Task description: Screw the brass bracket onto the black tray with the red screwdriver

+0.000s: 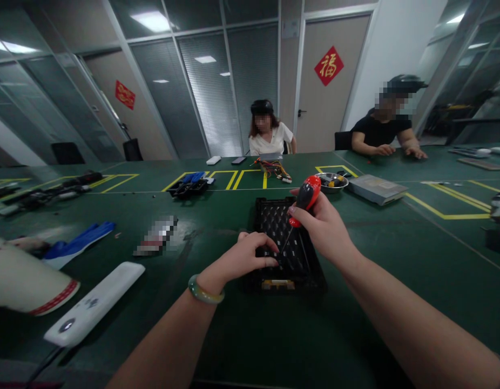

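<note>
In front of me lies a black rectangular case (309,265) with a grid of small pale parts inside and a yellowish strip along its near edge. My right hand (325,219) is closed round the red and black handle of a screwdriver (309,194). The thin shaft slants down to the left into the case. My left hand (250,254), with a bangle on its wrist, rests over the case's left side. Its thumb and index finger are apart beside the screwdriver's tip, and I see nothing held between them. What the tip touches is too small to make out.
Beyond the case are a metal bowl (334,189) of small parts, a grey box (377,189), coloured wires (274,168) and a black tray (188,188). To the left lie a white power strip (96,302) and a blue glove (82,243), near another person's sleeve (27,275). Two people sit opposite.
</note>
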Action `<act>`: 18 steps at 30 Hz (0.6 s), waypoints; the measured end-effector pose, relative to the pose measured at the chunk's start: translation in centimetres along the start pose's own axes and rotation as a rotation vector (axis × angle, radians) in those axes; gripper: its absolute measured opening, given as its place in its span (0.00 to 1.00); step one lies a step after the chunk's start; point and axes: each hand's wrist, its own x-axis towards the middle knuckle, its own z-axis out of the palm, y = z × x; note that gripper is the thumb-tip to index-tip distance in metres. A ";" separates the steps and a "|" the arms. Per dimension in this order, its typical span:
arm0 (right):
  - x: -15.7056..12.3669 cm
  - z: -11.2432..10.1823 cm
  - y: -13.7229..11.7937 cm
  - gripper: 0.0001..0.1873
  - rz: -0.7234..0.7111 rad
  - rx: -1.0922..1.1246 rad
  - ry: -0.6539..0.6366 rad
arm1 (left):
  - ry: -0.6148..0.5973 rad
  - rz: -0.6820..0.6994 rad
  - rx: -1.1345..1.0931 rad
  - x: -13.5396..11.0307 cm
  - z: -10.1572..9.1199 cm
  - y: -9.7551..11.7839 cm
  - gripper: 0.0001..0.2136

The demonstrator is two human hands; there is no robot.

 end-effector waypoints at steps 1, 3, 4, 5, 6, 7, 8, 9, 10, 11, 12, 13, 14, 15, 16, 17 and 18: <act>0.0 0.0 0.0 0.20 0.003 0.006 0.002 | -0.014 -0.003 -0.017 0.0 0.0 0.1 0.14; 0.0 -0.1 -0.1 0.20 0.004 0.020 0.006 | -0.030 -0.020 -0.045 -0.1 0.0 0.3 0.13; 0.0 0.0 -0.1 0.20 0.003 0.026 0.007 | -0.026 -0.032 -0.057 -0.1 0.0 0.3 0.12; 0.0 0.0 -0.1 0.20 0.000 0.032 0.010 | -0.019 -0.042 -0.068 -0.1 0.1 0.3 0.12; -0.1 0.0 -0.2 0.20 -0.003 0.036 0.011 | -0.011 -0.049 -0.080 -0.1 0.2 0.3 0.11; -0.1 0.0 -0.3 0.20 -0.005 0.040 0.013 | -0.007 -0.051 -0.094 -0.1 0.3 0.2 0.10; -0.1 0.0 -0.3 0.19 -0.007 0.043 0.015 | -0.006 -0.050 -0.109 0.0 0.4 0.2 0.09; -0.1 0.0 -0.4 0.19 -0.008 0.044 0.017 | -0.007 -0.048 -0.124 0.0 0.5 0.2 0.09; -0.1 0.0 -0.5 0.19 -0.009 0.045 0.019 | -0.008 -0.046 -0.139 0.1 0.5 0.2 0.08; -0.1 0.0 -0.6 0.19 -0.011 0.045 0.023 | -0.008 -0.043 -0.154 0.1 0.6 0.2 0.08; -0.1 0.0 -0.7 0.19 -0.013 0.043 0.025 | -0.008 -0.040 -0.170 0.1 0.6 0.2 0.08; -0.2 -0.1 -0.8 0.18 -0.017 0.042 0.028 | -0.010 -0.037 -0.189 0.1 0.7 0.3 0.08; -0.2 -0.1 -0.8 0.18 -0.021 0.041 0.031 | -0.015 -0.033 -0.214 0.1 0.7 0.3 0.08; -0.2 -0.1 -0.9 0.18 -0.025 0.041 0.034 | -0.022 -0.028 -0.246 0.1 0.8 0.4 0.09; -0.1 -0.1 -0.9 0.17 -0.029 0.043 0.039 | -0.032 -0.023 -0.284 0.1 0.8 0.4 0.10; -0.1 -0.1 -0.9 0.17 -0.033 0.047 0.044 | -0.042 -0.016 -0.326 0.1 0.9 0.5 0.11; -0.1 -0.1 -0.8 0.17 -0.036 0.051 0.049 | -0.052 -0.010 -0.370 0.1 0.9 0.6 0.12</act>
